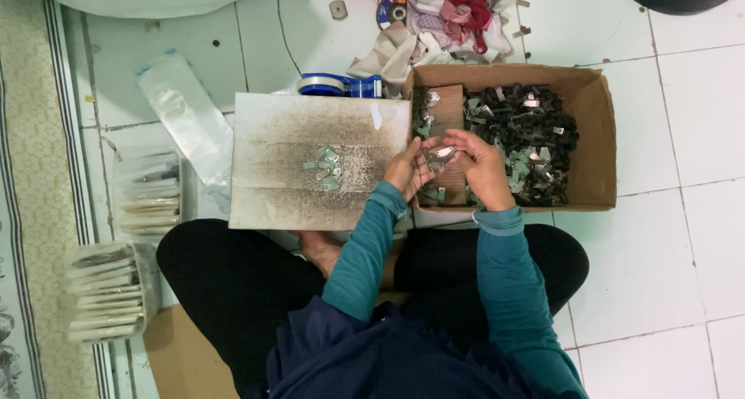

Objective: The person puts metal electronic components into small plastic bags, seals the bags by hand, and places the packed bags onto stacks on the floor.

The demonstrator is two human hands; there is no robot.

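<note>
Metal clip sits pinched between both hands over the cardboard box's left edge; left hand grips at 9 o'clock, right hand at 3. Long axis runs left-right. Finished clips lie at 9 o'clock on the board.

The light is soft and even, bright on the white floor tiles. Shadows are faint. The picture looks a little blurry all over.
</note>
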